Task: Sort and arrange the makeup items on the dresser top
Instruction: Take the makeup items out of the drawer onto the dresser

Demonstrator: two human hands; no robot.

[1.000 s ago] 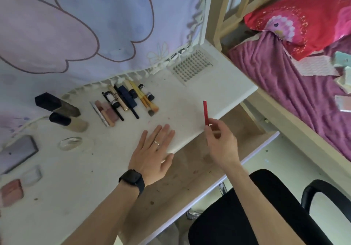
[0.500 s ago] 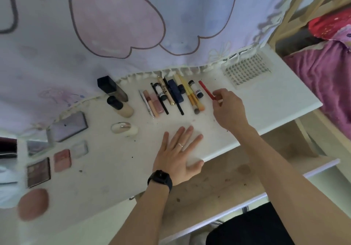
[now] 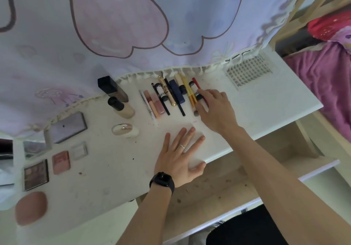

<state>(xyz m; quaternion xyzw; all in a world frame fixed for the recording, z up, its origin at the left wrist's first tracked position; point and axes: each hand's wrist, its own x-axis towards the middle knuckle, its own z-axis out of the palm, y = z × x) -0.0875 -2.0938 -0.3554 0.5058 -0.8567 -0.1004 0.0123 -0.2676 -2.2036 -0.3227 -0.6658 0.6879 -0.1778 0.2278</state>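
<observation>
1. draped across the back, a pale lilac fabric curtain (image 3: 133,26) printed with big pink and blue outlined shapes hangs down, and its fringed hem meets the surface.
2. below it, a white dresser top (image 3: 266,102), speckled with small marks, runs from lower left to upper right. a magenta blanket (image 3: 326,85) lies past its right end.
3. the right hand (image 3: 216,110) reaches over the right end of a row of makeup sticks (image 3: 171,96), fingers bent down onto them.
4. the left hand (image 3: 180,155) lies flat and palm down near the front edge, fingers straight and spread, holding nothing. a black watch (image 3: 162,181) is on its wrist.
5. a dark square eyeshadow palette (image 3: 36,174) and a rounded pink sponge (image 3: 31,209) sit at the far left, well apart from the hands.
6. the makeup sticks lie side by side near the curtain hem, all angled alike.
7. a slim red pencil (image 3: 195,82) lies at the row's right end. its far tip shows and the rest is hidden under the right fingers, so i cannot tell whether they pinch it or only rest on it.
</observation>
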